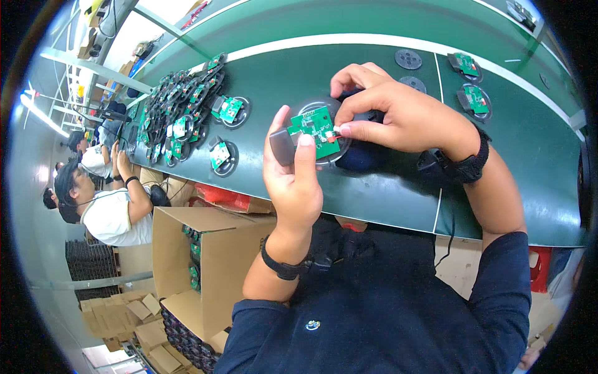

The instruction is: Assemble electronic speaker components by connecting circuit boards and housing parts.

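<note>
A green circuit board (316, 124) sits on a round black plastic housing with a dark grey block at its left side. My left hand (293, 181) grips this assembly from the left and below, thumb pressed on the board's face. From the right, my right hand (386, 112) pinches a small white connector with a red wire (336, 131) at the board's edge, thumb against forefinger. The underside of the housing is hidden by my hands. Just left on the green work surface lie two similar assemblies, one farther (229, 111) and one nearer (221, 157).
A large heap of board assemblies (180, 106) covers the table's left part. Two more assemblies (476, 100) and perforated black discs (408, 59) lie at the far right. An open cardboard box (205, 268) stands below the table edge. Co-workers (118, 212) sit at left.
</note>
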Motion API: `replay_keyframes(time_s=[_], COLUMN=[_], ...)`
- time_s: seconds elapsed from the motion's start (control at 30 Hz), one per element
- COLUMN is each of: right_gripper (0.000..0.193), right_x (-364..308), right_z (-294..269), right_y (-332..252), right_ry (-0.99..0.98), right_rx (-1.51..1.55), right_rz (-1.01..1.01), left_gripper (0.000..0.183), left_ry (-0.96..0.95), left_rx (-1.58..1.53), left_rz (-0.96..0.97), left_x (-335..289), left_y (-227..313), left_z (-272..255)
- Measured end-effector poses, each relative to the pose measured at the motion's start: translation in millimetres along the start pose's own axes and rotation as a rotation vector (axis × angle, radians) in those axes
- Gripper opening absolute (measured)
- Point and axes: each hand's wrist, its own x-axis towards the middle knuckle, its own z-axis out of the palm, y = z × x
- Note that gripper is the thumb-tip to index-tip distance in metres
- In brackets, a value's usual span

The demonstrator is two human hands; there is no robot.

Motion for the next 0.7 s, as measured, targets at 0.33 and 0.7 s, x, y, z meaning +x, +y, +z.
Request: replay_keyframes(time_s=[0.33, 0.7], right_gripper=[0.02, 0.018], right_x=[-2, 1], right_z=[-1, -13], right_y=[-5, -8], right_ry=[-0.03, -0.125], right_rx=[-0.062, -0.008], right_rz=[0.006, 0.22], left_gripper=[0.051, 0.049], left_ry=[-0.073, -0.128], left_rx=[-0.054, 0.028], left_rz=[0.015, -0.015], left_x=[1, 12], left_y=[3, 17], left_z=[5, 6])
